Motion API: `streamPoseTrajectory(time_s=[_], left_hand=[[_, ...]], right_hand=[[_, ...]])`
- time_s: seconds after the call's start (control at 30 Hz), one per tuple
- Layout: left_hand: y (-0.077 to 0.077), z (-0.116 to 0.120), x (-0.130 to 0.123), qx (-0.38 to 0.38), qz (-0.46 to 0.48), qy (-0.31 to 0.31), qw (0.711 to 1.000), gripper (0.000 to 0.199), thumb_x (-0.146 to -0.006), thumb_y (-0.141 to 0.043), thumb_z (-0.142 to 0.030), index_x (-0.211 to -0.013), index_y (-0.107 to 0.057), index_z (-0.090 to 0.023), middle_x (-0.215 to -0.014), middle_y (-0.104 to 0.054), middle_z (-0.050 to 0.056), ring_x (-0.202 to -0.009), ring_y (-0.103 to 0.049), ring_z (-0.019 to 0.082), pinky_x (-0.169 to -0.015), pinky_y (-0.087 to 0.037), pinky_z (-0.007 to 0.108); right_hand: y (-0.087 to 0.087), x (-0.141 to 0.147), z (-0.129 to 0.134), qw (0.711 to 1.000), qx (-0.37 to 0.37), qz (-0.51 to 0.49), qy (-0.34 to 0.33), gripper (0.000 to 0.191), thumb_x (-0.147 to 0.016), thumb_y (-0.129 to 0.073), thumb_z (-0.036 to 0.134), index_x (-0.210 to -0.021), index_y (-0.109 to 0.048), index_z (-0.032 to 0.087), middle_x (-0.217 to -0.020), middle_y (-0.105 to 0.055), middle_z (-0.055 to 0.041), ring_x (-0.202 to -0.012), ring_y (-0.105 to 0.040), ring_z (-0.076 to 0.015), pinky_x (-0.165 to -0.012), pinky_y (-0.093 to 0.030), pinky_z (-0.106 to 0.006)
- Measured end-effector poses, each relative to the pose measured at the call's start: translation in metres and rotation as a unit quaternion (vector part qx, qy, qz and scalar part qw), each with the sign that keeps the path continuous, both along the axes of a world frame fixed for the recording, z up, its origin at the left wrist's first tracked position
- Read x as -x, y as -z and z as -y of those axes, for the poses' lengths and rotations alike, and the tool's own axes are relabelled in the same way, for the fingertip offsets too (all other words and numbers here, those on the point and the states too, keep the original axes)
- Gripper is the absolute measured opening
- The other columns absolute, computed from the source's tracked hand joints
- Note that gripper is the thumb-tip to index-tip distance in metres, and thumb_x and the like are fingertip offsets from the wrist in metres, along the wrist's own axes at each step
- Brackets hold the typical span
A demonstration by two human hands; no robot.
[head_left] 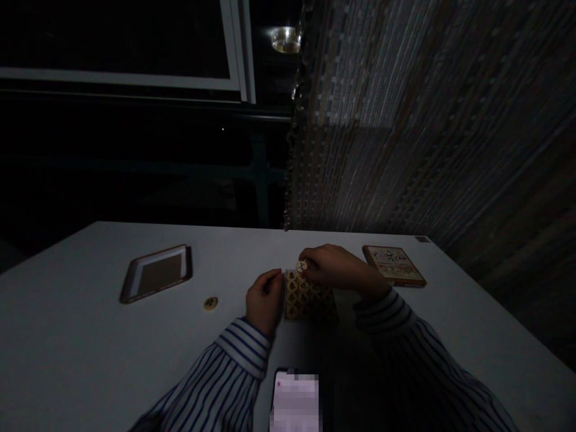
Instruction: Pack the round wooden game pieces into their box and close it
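As the right hand (332, 267) pinches a disc (301, 266), box (297, 319) partly hidden, left hand (264, 302) alongside, hold unclear

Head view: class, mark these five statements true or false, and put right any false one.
1. The right hand pinches a round piece. True.
2. The phone lies at the far edge of the table. False: it is at the bottom of the view, on the near side.
3. The left hand is at the left side of the packed pieces. True.
4. The loose piece lies right of the packed pieces. False: it lies to their left.
5. Both sleeves are striped. True.
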State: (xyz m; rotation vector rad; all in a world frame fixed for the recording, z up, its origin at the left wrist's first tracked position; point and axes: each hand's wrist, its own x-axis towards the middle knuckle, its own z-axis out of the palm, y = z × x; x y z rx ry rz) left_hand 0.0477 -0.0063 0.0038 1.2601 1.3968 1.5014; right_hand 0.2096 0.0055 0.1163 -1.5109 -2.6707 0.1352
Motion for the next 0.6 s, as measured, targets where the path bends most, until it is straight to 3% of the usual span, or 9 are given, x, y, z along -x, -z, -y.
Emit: streamPoseTrajectory(time_s=[0.2, 0.6], left_hand=[[0.008, -0.001, 0.000, 0.029, -0.003, 0.028, 0.999, 0.027, -0.066, -0.062, -0.033, -0.087, -0.066, -0.016, -0.078, -0.067, 0.006, -0.071, -0.061, 0.018, -0.067, -0.048, 0.030], [0.011, -0.001, 0.001, 0.031, -0.066, 0.045, 0.996, 0.026, -0.069, -0.059, -0.030, -0.090, -0.066, -0.017, -0.081, -0.067, 0.007, -0.074, -0.062, 0.019, -0.069, -0.048, 0.032]], right_hand=[[0.001, -0.010, -0.004, 0.999, 0.010, 0.025, 0.040, 0.032, -0.078, -0.049, 0.036, -0.105, -0.058, 0.021, -0.092, -0.065, -0.0065, -0.084, -0.058, -0.0206, -0.064, -0.037, -0.026], [0.018, -0.018, -0.014, 0.995, 0.033, 0.086, 0.040, 0.028, -0.073, -0.050, 0.030, -0.096, -0.063, 0.019, -0.093, -0.065, -0.0093, -0.085, -0.059, -0.0221, -0.065, -0.039, -0.027]])
